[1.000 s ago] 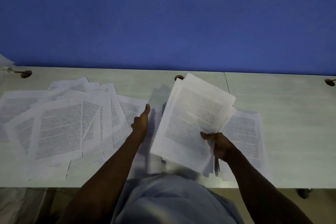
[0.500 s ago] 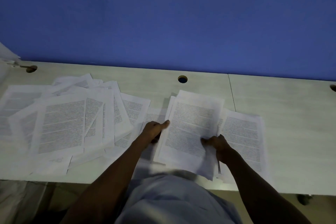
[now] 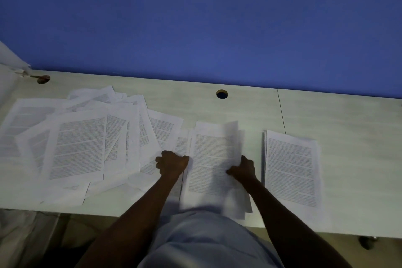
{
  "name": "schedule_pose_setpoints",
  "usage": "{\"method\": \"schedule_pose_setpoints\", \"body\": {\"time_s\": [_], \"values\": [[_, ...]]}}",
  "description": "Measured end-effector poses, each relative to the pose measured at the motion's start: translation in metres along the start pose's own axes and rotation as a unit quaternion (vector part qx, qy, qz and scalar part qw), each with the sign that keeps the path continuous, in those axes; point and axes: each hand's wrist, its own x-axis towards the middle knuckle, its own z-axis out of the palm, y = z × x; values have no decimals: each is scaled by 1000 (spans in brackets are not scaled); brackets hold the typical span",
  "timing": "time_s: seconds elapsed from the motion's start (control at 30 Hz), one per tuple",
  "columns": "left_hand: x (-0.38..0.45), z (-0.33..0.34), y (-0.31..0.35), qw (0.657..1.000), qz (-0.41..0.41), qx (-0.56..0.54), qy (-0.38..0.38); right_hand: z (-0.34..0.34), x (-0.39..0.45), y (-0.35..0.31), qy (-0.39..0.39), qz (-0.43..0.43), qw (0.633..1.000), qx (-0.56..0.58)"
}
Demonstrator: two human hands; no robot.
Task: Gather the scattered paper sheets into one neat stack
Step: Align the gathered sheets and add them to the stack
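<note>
A bundle of printed paper sheets [image 3: 212, 159] lies on the pale table [image 3: 348, 119] in front of me, its top edge blurred. My left hand [image 3: 171, 162] grips its left edge with curled fingers. My right hand [image 3: 242, 168] grips its right edge, thumb on the top page. To the right a squared stack of sheets [image 3: 292, 169] lies flat, apart from both hands. On the left, several loose printed sheets [image 3: 80, 143] overlap in a scattered spread.
A round cable hole [image 3: 222, 94] sits at the table's back, another hole [image 3: 43, 79] at the far left beside more white paper [image 3: 10, 59]. A blue wall [image 3: 195, 24] rises behind. A seam [image 3: 281, 111] splits the tabletop. My pale shirt [image 3: 206, 243] hides the near edge.
The bundle, held up and tilted in my right hand a second ago, now lies on the table. My left hand has come across and taken hold of its left edge.
</note>
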Motion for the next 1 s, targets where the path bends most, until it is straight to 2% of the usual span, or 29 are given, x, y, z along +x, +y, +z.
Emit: {"method": "schedule_pose_setpoints", "body": {"time_s": [0.03, 0.1, 0.17, 0.3, 0.37, 0.43, 0.47, 0.53, 0.57, 0.63, 0.67, 0.77, 0.87, 1.0], "values": [[-1, -1, 1, 1000, 6, -8, -12, 7, -3, -8, -3, -1, 1000, -9], [5, 2, 0, 997, 32, -50, -59, 21, 2, -18, -17, -4, 999, 42], [11, 3, -5, 981, 37, -141, -130, 30, 5, -28, -40, -1, 995, 94], [23, -11, -16, 950, 75, -208, -222, 23, -4, -28, -92, -13, 972, 216], [20, -31, -13, 922, 83, -249, -286, 8, -7, -21, -131, -2, 943, 306], [25, -51, -14, 880, 102, -283, -367, -8, -3, -13, -203, -9, 892, 404], [28, -57, -13, 863, 99, -300, -393, -16, 0, -11, -226, -18, 879, 420], [30, -64, -9, 865, 100, -303, -387, -27, 3, -16, -230, -22, 899, 372], [30, -65, -6, 874, 114, -285, -377, -30, 3, -21, -233, -18, 915, 329], [25, -66, 3, 877, 147, -237, -392, -31, 2, -34, -261, -26, 924, 280], [26, -65, 5, 874, 158, -229, -398, -31, 3, -39, -266, -38, 920, 284], [31, -69, 11, 884, 151, -270, -351, -32, 4, -45, -233, -54, 907, 348], [29, -64, 12, 883, 148, -224, -384, -25, 3, -39, -274, -71, 898, 337], [27, -51, 7, 883, 141, -269, -359, -11, 3, -32, -219, -48, 914, 337]]}}
